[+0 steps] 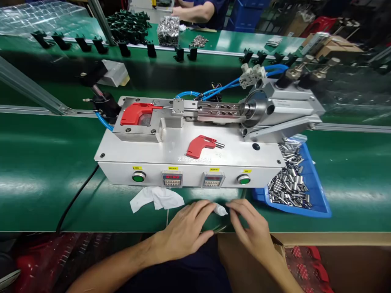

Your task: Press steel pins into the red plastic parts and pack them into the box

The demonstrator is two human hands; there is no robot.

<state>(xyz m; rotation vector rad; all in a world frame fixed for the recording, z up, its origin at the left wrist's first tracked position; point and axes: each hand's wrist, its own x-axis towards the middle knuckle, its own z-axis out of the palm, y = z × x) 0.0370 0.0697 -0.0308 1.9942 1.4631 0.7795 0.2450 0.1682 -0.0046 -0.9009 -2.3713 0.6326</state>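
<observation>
My left hand [190, 228] rests at the bench's front edge, palm down, thumb apart from the fingers. Its fingertips are beside a small white bottle with a pointed tip [220, 210], which lies on the bench; whether they touch it I cannot tell. On the bottle's other side is my right hand [252, 228], fingers bent and apart, holding nothing visible. Beyond the hands, a red pistol-shaped handle [200, 146] with metal pins lies on the metal press base [146, 156]. Another red handle [132, 114] sits in the fixture at the left, against the press rod.
A blue bin [319, 199] of metal sleeves stands at the right. White cloth [157, 198] lies left of the hands. The press cylinder [284, 106] and blue air hoses [226, 88] rise behind. Across the bench, a co-worker's arm [198, 12] shows near black parts [126, 26].
</observation>
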